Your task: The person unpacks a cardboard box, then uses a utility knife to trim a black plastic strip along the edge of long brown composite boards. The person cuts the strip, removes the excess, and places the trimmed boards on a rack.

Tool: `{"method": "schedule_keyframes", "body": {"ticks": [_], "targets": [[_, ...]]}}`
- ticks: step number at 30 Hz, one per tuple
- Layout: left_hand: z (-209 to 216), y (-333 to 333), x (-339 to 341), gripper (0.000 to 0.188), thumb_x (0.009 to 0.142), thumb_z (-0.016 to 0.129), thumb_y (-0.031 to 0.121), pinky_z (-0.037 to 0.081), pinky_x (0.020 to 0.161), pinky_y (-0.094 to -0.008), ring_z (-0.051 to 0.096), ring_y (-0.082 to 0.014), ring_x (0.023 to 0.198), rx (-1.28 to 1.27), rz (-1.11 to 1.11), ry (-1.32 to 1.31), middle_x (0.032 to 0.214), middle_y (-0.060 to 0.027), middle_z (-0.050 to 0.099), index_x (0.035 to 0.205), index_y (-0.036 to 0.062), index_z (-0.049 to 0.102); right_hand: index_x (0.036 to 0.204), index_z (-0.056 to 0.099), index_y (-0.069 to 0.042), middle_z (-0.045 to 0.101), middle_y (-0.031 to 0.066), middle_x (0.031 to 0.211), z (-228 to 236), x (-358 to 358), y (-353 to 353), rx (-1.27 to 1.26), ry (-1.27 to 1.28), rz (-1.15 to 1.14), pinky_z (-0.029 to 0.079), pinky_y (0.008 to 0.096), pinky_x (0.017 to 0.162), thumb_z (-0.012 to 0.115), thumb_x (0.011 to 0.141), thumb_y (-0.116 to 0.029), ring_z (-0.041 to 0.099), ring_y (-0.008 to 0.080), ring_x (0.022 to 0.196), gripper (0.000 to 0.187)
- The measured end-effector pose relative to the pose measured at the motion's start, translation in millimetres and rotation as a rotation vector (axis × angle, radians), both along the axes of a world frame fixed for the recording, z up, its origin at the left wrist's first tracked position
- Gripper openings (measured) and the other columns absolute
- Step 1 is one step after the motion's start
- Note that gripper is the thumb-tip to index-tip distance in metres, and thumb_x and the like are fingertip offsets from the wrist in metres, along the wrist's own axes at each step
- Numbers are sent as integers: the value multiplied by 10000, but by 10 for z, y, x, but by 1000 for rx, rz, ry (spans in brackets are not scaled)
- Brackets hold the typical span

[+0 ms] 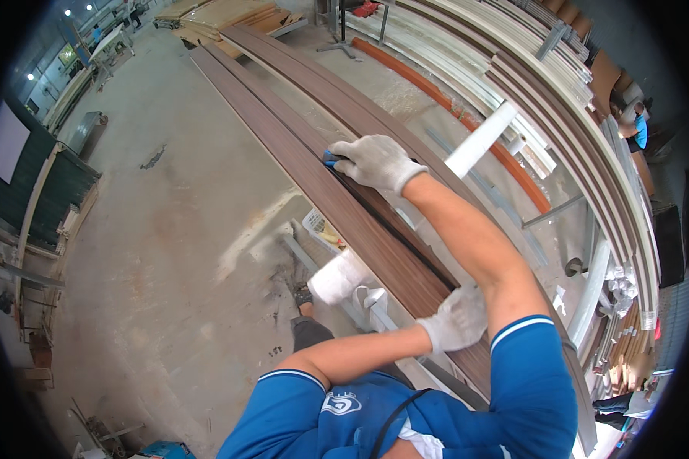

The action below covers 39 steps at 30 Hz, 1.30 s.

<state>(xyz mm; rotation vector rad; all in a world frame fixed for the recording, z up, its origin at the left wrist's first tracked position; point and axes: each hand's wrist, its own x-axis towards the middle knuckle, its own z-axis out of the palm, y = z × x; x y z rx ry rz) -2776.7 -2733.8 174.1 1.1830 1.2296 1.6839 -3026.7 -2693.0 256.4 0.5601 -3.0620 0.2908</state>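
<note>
My gloved right hand (377, 162) pinches a small blue object (329, 158) at the wood-grained brown board (343, 206)'s edge; left hand (458, 317)'s grip unclear.

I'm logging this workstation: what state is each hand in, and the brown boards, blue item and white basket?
Brown boards: lying lengthwise, side by side.
Right hand: gloved, closed on the blue item.
Blue item: held, mostly covered.
Left hand: gloved, resting on the brown boards.
White basket: partly hidden, yellowish contents showing.

11 o'clock: tan sheet stack (241, 14) | 1 o'clock: orange beam (413, 77) | 2 o'clock: person in blue (640, 132) | 7 o'clock: teal box (169, 450) | 9 o'clock: dark green panel (69, 197)
</note>
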Motion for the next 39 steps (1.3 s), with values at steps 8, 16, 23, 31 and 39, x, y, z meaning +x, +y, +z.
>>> {"method": "schedule_keyframes", "body": {"ticks": [8,16,23,31,39], "targets": [[156,60,-124,209,865,584,183,480,923,-406,634,-253,1055,-159,195,1134,1126,-107,649,1009,86,700,1281,649,-146,728,146,826,16,1795,670,-50,-20,30,570,439,655,678,957,-306,726,313,711,362],[252,8,-217,229,867,577,176,482,975,-411,648,-267,1116,-274,44,1052,1152,-111,678,1022,81,717,1202,664,-160,742,154,903,-73,318,74,-72,58,0,562,468,789,596,1012,-343,728,337,865,272],[134,-18,-187,291,902,566,203,478,1019,-440,638,-299,1137,-179,58,985,1165,-132,695,1117,73,712,1214,680,-154,726,151,813,-143,290,91,-85,48,6,560,455,730,630,992,-322,726,320,761,283],[285,51,-126,237,892,573,182,542,881,-439,689,-291,980,-305,37,1059,1074,-140,693,1060,67,694,1222,685,-155,725,129,796,14,2139,702,-52,-2,-8,574,410,634,681,952,-304,727,304,702,308],[-181,562,1784,260,933,526,204,460,1011,-386,642,-249,1104,-543,1194,2651,1106,-77,700,1103,86,685,1219,703,-175,747,147,898,-69,2021,687,-124,7,-19,570,459,762,660,964,-340,732,338,810,307]]}}
